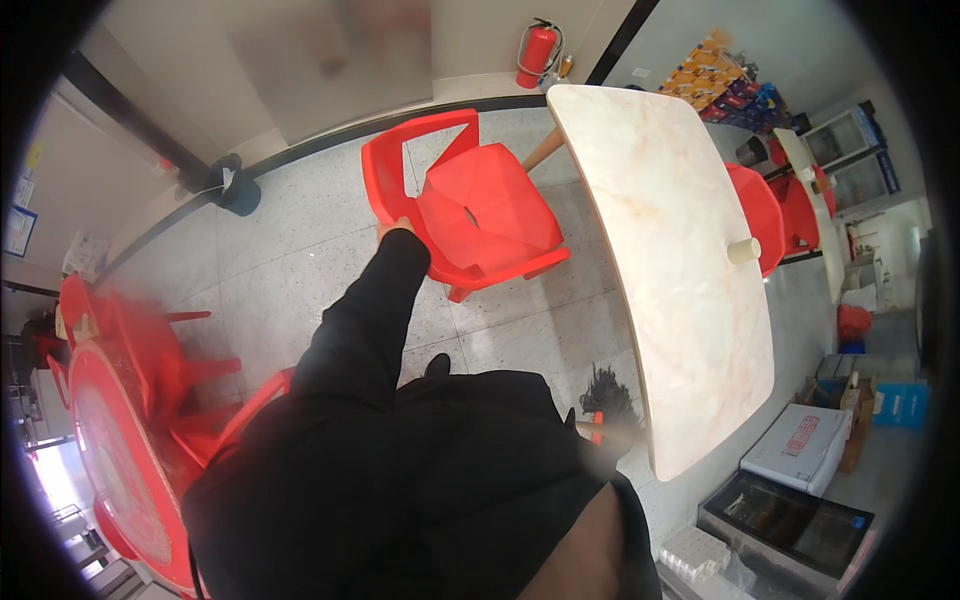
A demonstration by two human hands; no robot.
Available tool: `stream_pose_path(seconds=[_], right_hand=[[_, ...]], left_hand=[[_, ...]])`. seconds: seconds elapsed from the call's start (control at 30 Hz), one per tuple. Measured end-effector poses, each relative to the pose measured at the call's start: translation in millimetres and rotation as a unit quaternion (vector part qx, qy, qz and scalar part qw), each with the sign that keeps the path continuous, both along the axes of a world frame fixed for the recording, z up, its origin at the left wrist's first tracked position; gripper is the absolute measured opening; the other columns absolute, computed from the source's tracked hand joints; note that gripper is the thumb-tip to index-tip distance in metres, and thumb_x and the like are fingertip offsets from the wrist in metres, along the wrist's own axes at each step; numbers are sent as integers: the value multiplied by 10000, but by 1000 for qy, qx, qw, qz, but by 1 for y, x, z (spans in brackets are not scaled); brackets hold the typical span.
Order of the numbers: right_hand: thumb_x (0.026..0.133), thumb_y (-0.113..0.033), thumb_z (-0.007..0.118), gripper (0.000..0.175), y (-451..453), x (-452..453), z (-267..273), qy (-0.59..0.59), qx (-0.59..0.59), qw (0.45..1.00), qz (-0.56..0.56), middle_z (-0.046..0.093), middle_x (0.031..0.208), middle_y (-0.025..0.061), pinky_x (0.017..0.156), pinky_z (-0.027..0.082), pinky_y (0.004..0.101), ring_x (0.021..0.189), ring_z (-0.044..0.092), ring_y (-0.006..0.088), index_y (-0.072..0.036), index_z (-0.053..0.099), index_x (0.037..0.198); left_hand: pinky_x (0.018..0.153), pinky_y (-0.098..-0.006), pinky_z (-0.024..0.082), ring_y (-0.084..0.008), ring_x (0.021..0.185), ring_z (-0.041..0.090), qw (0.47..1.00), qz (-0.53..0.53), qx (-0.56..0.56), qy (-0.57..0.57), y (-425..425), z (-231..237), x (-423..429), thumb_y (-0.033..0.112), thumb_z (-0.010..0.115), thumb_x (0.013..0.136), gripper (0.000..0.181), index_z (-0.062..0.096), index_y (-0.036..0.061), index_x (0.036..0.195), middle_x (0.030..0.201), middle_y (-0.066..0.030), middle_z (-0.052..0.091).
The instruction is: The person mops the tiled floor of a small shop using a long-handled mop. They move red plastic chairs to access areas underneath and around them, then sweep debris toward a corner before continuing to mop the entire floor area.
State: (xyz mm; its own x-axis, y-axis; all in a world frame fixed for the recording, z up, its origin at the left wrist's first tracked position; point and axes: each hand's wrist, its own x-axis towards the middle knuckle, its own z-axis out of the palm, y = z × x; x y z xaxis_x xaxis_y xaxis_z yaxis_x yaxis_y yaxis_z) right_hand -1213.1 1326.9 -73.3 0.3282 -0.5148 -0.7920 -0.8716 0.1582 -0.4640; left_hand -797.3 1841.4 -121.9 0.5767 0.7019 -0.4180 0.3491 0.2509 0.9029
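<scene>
My left hand (397, 227), at the end of a black sleeve, grips the backrest of a red plastic chair (487, 206). The chair stands on the tiled floor, its seat towards a pale marble-patterned table (667, 262). A small pale cylindrical object (744, 250) is at the table's far right edge. My right hand is not in view. Before me, below the table's near left edge, dark bristles (609, 394) of what looks like a broom or mop show beside a small red part; the rest is blurred or hidden.
A round red-rimmed table (161, 517) and red chairs (142, 352) stand at the left. A dark bin (241, 193) and a red fire extinguisher (537, 54) are by the wall. More red chairs (756, 214) stand beyond the marble-patterned table; a white foam box (793, 446) lies lower right.
</scene>
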Motion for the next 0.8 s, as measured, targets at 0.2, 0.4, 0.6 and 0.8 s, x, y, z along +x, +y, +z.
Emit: stream_pose_path(seconds=[0.2, 0.4, 0.6, 0.8], right_hand=[[937, -130, 504, 377, 33, 28, 2, -1, 0, 1000, -6, 546, 778, 53, 503, 502, 348, 595, 561, 196, -88, 539, 1311], [938, -133, 508, 370, 57, 64, -3, 7, 8, 1000, 26, 550, 784, 53, 508, 507, 351, 600, 565, 198, -84, 545, 1304], [939, -136, 512, 364, 64, 94, -4, 6, 6, 998, 57, 553, 790, 54, 513, 512, 354, 605, 570, 201, -80, 550, 1297], [940, -138, 516, 357, 62, 110, -1, 26, 2, 997, 76, 557, 796, 54, 518, 517, 357, 609, 574, 203, -76, 555, 1290]], left_hand=[[716, -388, 539, -272, 772, 685, 998, -64, 10, 5, 151, 14, 16, 108, 596, 807, 293, 640, 5, 1077, 884, -160, 701], [750, -384, 542, -280, 833, 673, 998, 48, 42, -15, 319, -14, -83, 55, 616, 813, 364, 592, -4, 1172, 1005, -157, 683], [785, -409, 542, -300, 880, 674, 971, 235, 19, -38, 398, -36, -222, 41, 614, 822, 381, 563, -8, 1196, 1038, -168, 677], [837, -422, 535, -311, 1000, 651, 898, 439, -3, 29, 377, -23, -316, 86, 611, 839, 406, 557, 41, 1239, 1161, -175, 646]])
